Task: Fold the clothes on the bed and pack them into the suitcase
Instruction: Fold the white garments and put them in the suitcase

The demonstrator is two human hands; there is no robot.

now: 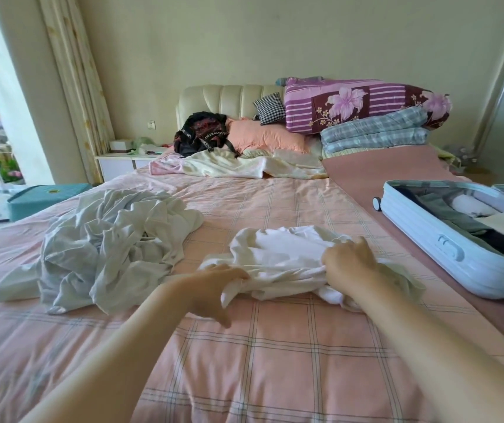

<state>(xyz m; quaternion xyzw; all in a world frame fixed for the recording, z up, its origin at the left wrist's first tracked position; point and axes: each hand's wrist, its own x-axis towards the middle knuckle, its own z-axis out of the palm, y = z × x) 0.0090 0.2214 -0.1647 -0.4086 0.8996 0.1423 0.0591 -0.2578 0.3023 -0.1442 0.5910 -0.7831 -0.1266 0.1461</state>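
White fabric, a crumpled garment (278, 257), lies mid-bed on the pink checked sheet (275, 346). A person's left hand (214, 288) pinches its near edge, and the right hand (348, 264) grips bunched cloth beside it. A heap of pale unfolded clothes (107, 239) sprawls to the left, apart from the garment. At the bed's right edge a light-blue suitcase (445, 248) lies open, partly packed. A black backpack (201, 134), a peach pillow (266, 135) and stacked quilts (360, 102) sit by the headboard.

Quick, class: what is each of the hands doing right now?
Left hand: grips the white garment at its near edge.
Right hand: grips the same white garment.
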